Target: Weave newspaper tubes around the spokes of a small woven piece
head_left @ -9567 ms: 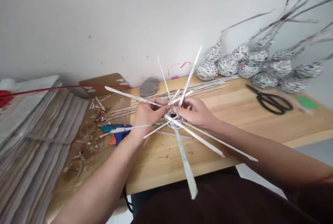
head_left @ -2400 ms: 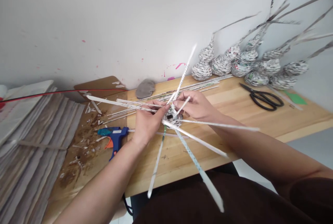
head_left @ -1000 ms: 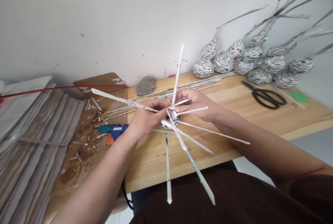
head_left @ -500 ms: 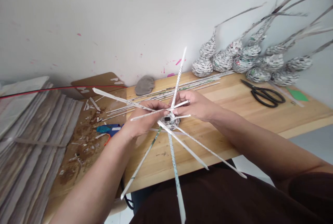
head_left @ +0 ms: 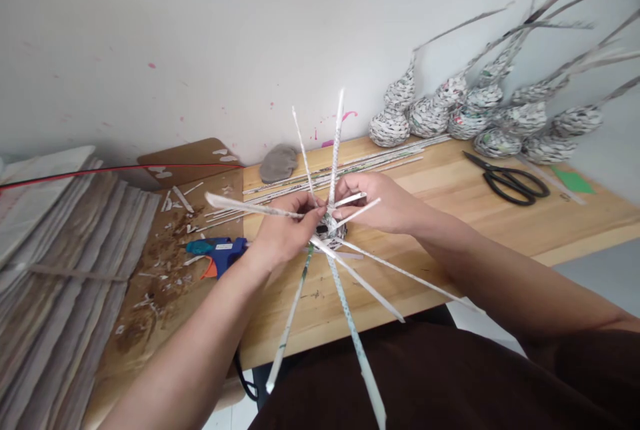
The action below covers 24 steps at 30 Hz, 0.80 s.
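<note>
A small woven base of rolled newspaper strips (head_left: 334, 238) is held above the wooden table, with several long paper tubes fanning out from it. My left hand (head_left: 290, 227) pinches a paper strip at the far-left side of the base, thumb on top. My right hand (head_left: 363, 202) grips the far-right side, its fingers closed around the strips where one tube (head_left: 337, 143) stands up. Other tubes, such as the bluish one (head_left: 353, 330), point toward my body. My fingers partly hide the weaving.
Woven gourd-like paper pieces (head_left: 389, 129) line the wall at right. Black scissors (head_left: 510, 180) and a green slip (head_left: 573, 181) lie near them. Loose paper tubes (head_left: 380, 162) and a grey stone-like lump (head_left: 277, 163) lie behind. A blue glue gun (head_left: 225, 255) and stacked newspapers (head_left: 65, 283) are left.
The woven base has turned slightly and its tubes have swung round. A thin strip that lay across my left hand now points up toward the wall. My left hand has shifted a little right.
</note>
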Each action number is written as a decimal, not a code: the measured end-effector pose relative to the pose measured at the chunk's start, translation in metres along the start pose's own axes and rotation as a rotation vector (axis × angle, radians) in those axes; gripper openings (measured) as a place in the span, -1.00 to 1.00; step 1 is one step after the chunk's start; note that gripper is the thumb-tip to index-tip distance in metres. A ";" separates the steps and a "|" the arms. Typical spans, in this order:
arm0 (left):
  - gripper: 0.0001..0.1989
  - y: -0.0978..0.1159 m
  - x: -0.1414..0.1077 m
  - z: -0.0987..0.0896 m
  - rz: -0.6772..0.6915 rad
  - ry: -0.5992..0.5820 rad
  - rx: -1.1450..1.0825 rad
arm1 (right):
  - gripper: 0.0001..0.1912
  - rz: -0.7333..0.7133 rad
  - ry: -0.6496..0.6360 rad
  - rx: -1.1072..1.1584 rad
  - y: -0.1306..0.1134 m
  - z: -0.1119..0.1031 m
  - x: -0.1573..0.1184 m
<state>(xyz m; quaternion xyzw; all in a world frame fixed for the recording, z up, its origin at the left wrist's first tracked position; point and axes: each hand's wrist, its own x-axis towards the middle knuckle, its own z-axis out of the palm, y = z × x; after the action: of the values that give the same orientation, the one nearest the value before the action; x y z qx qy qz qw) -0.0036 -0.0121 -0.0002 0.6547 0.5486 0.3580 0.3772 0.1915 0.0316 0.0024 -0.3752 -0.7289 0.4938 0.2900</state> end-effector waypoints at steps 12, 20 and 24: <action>-0.79 0.006 0.002 -0.012 -0.026 -0.042 -0.098 | -0.86 -0.016 0.040 -0.066 -0.006 -0.001 -0.002; -0.86 0.006 0.001 -0.007 -0.002 0.006 -0.048 | -0.78 0.178 -0.021 0.210 0.003 0.006 0.005; -0.81 0.007 0.000 -0.010 -0.028 -0.048 -0.082 | -0.85 0.167 -0.073 0.174 0.002 0.006 0.005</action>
<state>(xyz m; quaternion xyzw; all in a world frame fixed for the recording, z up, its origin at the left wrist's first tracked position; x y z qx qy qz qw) -0.0097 -0.0117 0.0107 0.6394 0.5333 0.3589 0.4218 0.1847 0.0337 -0.0011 -0.3900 -0.6594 0.5910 0.2526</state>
